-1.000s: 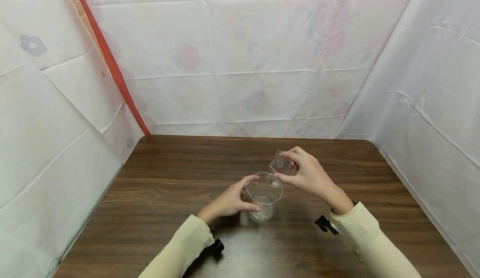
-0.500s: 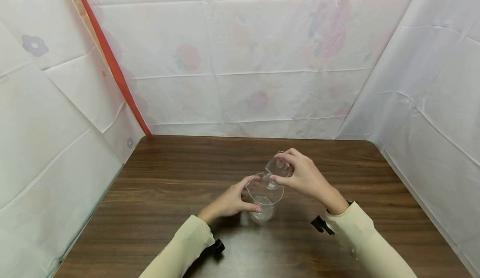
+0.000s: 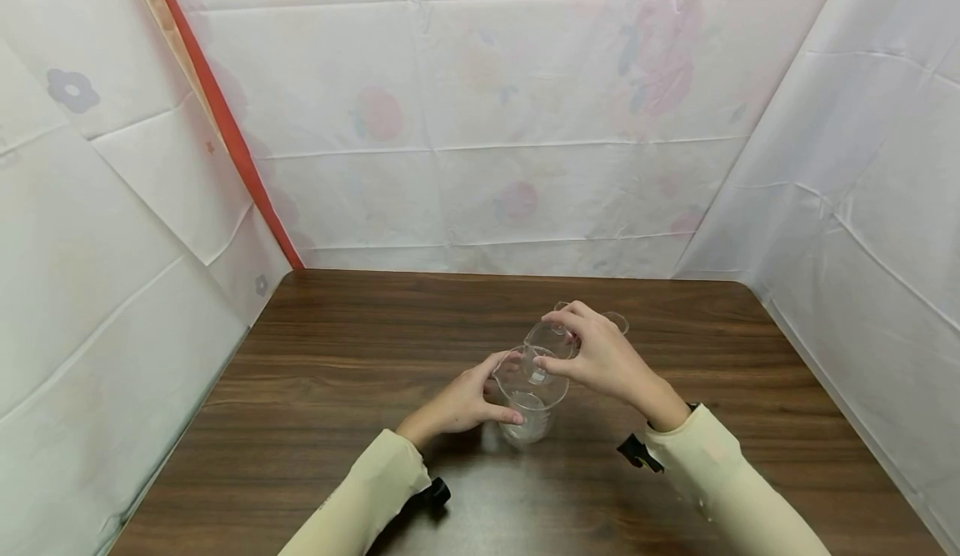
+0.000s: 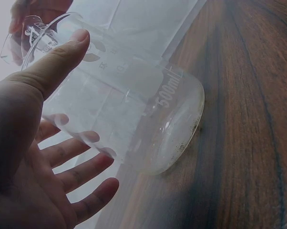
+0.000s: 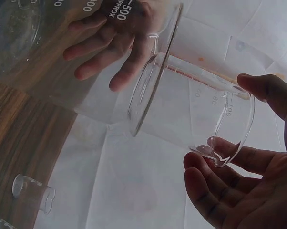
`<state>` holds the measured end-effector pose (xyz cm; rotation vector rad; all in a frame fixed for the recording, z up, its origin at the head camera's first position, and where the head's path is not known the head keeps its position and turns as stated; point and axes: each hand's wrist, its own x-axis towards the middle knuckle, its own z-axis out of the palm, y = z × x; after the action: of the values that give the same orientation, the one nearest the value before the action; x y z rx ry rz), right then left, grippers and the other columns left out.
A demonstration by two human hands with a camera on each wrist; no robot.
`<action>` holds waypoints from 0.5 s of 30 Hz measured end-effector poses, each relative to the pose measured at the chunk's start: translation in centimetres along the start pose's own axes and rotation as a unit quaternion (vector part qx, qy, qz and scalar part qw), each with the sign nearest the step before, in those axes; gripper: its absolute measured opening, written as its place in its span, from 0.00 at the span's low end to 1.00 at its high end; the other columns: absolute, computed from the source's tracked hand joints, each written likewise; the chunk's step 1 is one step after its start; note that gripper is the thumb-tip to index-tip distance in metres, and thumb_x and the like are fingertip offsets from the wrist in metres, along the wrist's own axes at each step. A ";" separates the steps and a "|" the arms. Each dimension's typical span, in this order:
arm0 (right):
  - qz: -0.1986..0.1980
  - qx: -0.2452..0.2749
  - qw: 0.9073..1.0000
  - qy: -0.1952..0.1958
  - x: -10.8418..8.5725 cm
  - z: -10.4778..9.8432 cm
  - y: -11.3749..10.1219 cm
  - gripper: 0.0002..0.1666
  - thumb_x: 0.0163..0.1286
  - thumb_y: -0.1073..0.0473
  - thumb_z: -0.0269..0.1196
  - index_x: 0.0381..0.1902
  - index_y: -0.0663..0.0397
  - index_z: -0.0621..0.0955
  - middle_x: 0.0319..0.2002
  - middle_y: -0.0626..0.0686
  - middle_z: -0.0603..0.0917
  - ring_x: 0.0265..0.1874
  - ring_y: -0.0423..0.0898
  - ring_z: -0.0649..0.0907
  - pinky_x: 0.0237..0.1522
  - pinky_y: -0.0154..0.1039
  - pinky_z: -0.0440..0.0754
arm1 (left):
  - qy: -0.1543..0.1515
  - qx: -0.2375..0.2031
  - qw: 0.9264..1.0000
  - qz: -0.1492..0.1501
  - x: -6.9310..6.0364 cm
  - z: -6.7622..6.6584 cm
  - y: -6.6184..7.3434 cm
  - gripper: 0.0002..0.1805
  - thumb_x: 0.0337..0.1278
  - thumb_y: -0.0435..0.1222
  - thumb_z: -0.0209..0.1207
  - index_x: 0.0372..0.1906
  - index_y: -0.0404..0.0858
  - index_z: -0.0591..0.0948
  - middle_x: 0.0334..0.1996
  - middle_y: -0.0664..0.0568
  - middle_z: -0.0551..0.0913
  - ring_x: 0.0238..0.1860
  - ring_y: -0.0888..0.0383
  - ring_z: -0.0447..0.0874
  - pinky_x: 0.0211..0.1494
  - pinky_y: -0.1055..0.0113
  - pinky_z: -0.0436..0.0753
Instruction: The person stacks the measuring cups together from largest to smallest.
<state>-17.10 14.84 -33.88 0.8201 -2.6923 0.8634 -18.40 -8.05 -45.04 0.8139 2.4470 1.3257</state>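
Note:
A large clear beaker (image 3: 528, 423), marked 500ml in the left wrist view (image 4: 148, 114), stands upright on the table. Around its left side curves my left hand (image 3: 457, 403), thumb in front and fingers behind. My right hand (image 3: 607, 358) pinches a smaller clear beaker (image 3: 553, 339) near its rim, thumb against fingers. The small beaker is tilted, its base end just within the big beaker's mouth. In the right wrist view, the small beaker (image 5: 196, 105) shows marks up to 100 by the thumb of my right hand (image 5: 258, 186). Whether the glasses touch, I cannot tell.
Behind my right hand, partly covered by it, is more clear glassware (image 3: 617, 323) on the brown wooden table (image 3: 337, 331). The right wrist view shows a small glass vessel (image 5: 34, 193) there. White patterned sheets (image 3: 480, 122) border the table's back and sides.
My right hand has moved left and slightly down with the small beaker, whose base went further into the big beaker's mouth. Glassware behind that hand has come into view. My left hand stays put.

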 end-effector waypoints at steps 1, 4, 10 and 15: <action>-0.002 0.002 1.000 -0.002 0.0 0.1 0.0 0.28 0.53 0.52 0.75 0.51 0.57 0.82 0.39 0.50 0.80 0.29 0.43 0.78 0.28 0.30 0.75 | 0.000 0.000 1.000 0.001 0.0 0.0 0.0 0.46 0.48 0.52 0.71 0.72 0.51 0.62 0.67 0.55 0.71 0.66 0.56 0.71 0.59 0.58 0.79; -0.004 0.004 1.000 -0.009 0.0 0.3 0.0 0.28 0.54 0.53 0.75 0.52 0.57 0.82 0.39 0.51 0.79 0.29 0.43 0.77 0.28 0.30 0.75 | 0.002 0.002 1.000 0.001 0.0 0.0 -0.1 0.46 0.48 0.52 0.71 0.72 0.51 0.62 0.69 0.57 0.69 0.66 0.57 0.71 0.59 0.58 0.79; -0.011 0.011 1.000 -0.015 0.0 0.7 0.0 0.28 0.53 0.53 0.75 0.51 0.57 0.82 0.36 0.52 0.78 0.29 0.44 0.77 0.27 0.30 0.75 | 0.002 0.002 1.000 -0.001 0.1 0.1 -0.2 0.46 0.47 0.51 0.72 0.72 0.50 0.62 0.70 0.58 0.67 0.66 0.56 0.71 0.59 0.59 0.79; -0.019 0.008 1.000 -0.018 0.0 1.2 -0.1 0.29 0.53 0.53 0.75 0.51 0.58 0.82 0.37 0.53 0.79 0.30 0.46 0.79 0.27 0.30 0.75 | 0.003 0.000 1.000 -0.002 0.0 0.1 -0.2 0.47 0.47 0.51 0.72 0.72 0.49 0.62 0.69 0.56 0.68 0.64 0.55 0.73 0.59 0.58 0.79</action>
<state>-17.06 14.13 -34.79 0.8962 -2.6950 0.8715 -18.47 -8.08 -45.27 0.8055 2.4527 1.3293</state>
